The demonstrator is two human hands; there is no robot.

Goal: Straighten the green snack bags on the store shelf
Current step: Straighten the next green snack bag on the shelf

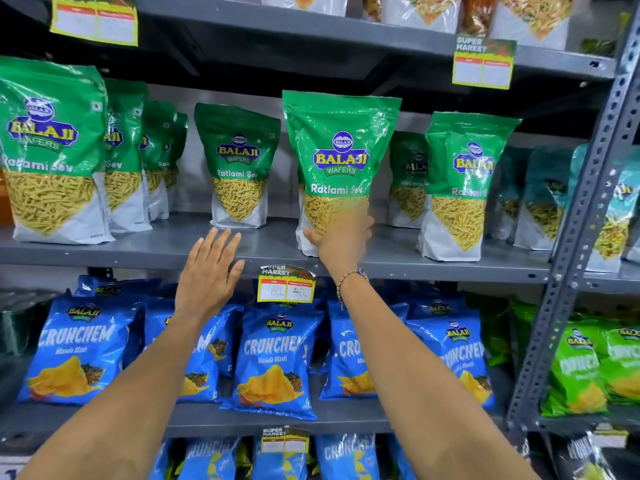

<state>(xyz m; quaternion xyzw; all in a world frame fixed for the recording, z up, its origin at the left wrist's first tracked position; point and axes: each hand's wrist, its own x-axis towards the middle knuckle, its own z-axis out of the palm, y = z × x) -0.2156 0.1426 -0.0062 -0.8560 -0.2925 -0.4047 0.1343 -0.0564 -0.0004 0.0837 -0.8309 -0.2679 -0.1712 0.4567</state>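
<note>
Right hand (pixel 341 233) gripping centre green bag (pixel 341 147) at its base; left hand (pixel 209 271) spread wide, empty, near shelf (pixel 138 249) edge.

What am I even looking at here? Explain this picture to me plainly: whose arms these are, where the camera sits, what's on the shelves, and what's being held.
There is no machine here. The two bare arms belong to a person wearing a wide-angle camera on the head, so you see forward and down as that person does, which bends the edges.

In front is a grey metal shelf in a shop. It carries green Ratlami Sev bags standing upright, some near the front, some further back. The shelf below holds blue Crunchem bags, and a yellow price tag hangs from the shelf edge.

The right hand, blurred and with a bead bracelet at the wrist, grips the bottom of the centre green bag at the shelf front. The left hand is open with its fingers spread, holding nothing, near a smaller-looking green bag further back.
</note>
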